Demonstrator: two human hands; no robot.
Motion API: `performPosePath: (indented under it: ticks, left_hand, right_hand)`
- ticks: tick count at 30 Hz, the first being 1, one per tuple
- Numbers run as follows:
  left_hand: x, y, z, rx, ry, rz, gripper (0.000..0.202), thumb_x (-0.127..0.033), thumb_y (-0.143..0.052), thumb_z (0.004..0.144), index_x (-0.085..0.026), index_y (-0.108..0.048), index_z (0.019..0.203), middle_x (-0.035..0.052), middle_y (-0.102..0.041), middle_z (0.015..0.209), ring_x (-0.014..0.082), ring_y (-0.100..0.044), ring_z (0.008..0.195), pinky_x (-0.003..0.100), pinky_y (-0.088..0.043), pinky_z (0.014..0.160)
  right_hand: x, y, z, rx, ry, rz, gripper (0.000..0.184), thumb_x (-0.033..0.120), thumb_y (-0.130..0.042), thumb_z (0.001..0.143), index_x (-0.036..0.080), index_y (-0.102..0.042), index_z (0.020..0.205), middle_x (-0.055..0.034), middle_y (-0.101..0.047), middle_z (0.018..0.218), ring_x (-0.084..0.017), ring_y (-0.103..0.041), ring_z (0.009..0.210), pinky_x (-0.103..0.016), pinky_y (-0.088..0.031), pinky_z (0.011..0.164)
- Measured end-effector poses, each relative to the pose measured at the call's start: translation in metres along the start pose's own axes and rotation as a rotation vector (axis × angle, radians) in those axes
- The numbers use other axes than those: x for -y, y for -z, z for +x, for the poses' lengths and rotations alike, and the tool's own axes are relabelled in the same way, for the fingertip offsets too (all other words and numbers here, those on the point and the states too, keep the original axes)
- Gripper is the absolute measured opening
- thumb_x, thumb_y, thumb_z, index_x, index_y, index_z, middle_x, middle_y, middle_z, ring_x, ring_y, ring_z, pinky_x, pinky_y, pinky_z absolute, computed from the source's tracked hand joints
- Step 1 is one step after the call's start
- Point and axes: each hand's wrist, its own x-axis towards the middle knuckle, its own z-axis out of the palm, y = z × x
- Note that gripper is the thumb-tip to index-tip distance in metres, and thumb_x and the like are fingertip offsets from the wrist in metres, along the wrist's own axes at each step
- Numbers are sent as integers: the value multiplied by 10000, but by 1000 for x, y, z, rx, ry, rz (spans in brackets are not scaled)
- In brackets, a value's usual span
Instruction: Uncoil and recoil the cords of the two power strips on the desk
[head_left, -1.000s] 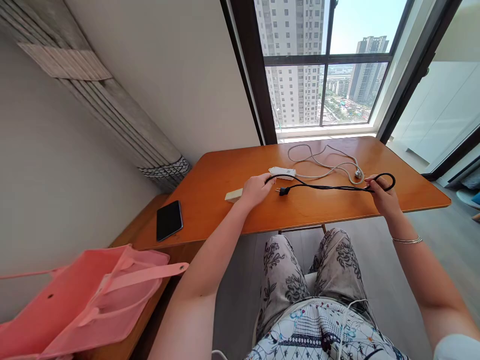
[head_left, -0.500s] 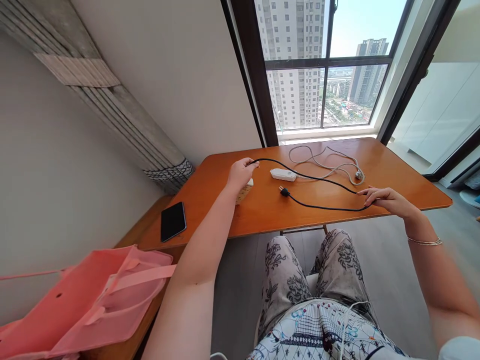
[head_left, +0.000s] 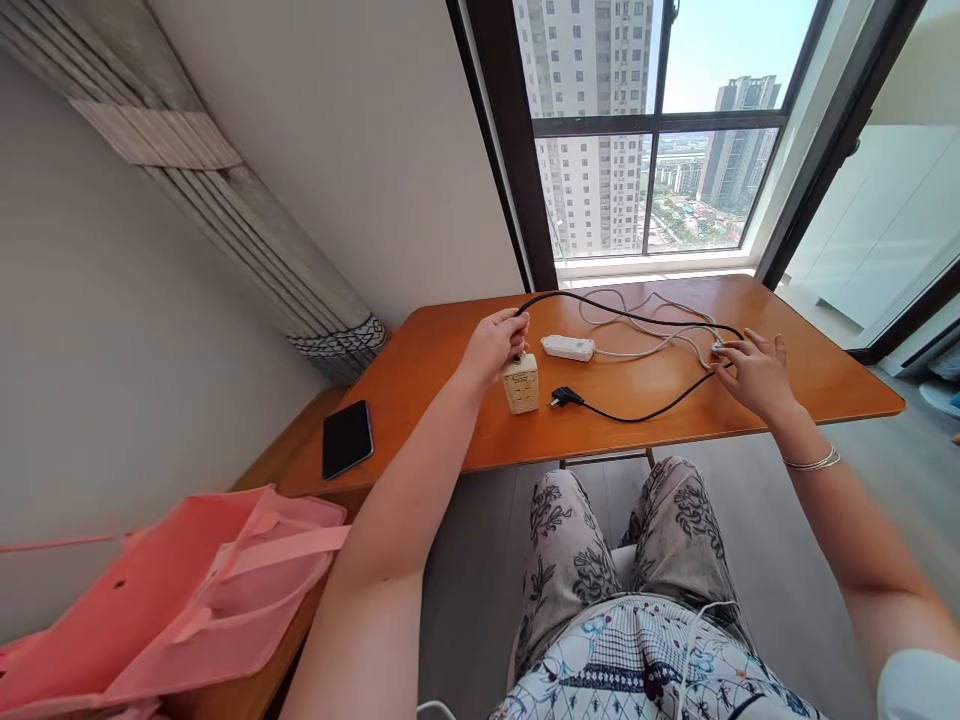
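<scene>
My left hand point(head_left: 495, 343) is closed on the black cable point(head_left: 637, 318) where it meets a beige socket block point(head_left: 520, 383), which hangs or stands upright on the wooden table point(head_left: 645, 400). The cable loops across the far side of the table and back to its black plug point(head_left: 564, 397), which lies next to the block. My right hand point(head_left: 754, 372) rests on the table with fingers spread, touching the cable near the grey plug point(head_left: 718, 349) of a white cord point(head_left: 637, 310). A white adapter point(head_left: 568, 347) lies between my hands.
A black phone point(head_left: 347, 438) lies on the table's left corner. A pink bag point(head_left: 180, 600) sits on a low wooden bench at the lower left. A folded curtain leans against the left wall. A large window stands behind the table.
My left hand has pulled the socket block upright and toward me. The black cable's loop has swung to the far side of the table. My right hand moved forward onto the cable near the grey plug.
</scene>
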Motion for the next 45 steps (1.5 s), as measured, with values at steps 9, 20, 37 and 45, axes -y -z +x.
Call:
performPosePath:
  ticks: [9, 20, 37, 45]
  left_hand:
    - [-33, -28, -29, 238, 11, -128, 385, -383, -432, 940, -218, -322, 610, -60, -183, 549, 80, -215, 448, 311, -529, 662]
    - [-30, -41, -43, 70, -157, -173, 517, -620, -360, 981, -200, -322, 681, 83, -668, 974, 167, -660, 756, 330, -589, 639]
    - [-14, -72, -36, 291, -533, -346, 437, -609, -653, 862, -184, -585, 789, 140, -658, 1368, 309, -659, 1222, 461, -491, 1069]
    - [-16, -85, -37, 374, -478, -132, 533, -704, -603, 840, -173, -613, 798, 6, -609, 668, 122, -589, 617, 260, -495, 617]
  right_hand:
    - [91, 3, 38, -185, 88, 308, 627, 495, -532, 947, 158, -436, 1467, -193, -474, 1481, -343, -412, 1419, -532, -318, 1187]
    - [114, -44, 52, 130, 60, 428, 433, 291, -396, 977, 176, -504, 1381, -170, -649, 1294, -334, -578, 1246, -651, -246, 1182]
    - [164, 35, 22, -229, 439, 306, 230, 192, -494, 974, 165, -678, 1109, -51, -716, 865, -151, -648, 723, -272, -434, 623]
    - [187, 67, 30, -281, 754, 110, 263, 140, -466, 990, 186, -674, 835, -26, -633, 748, -132, -586, 738, -265, -416, 662]
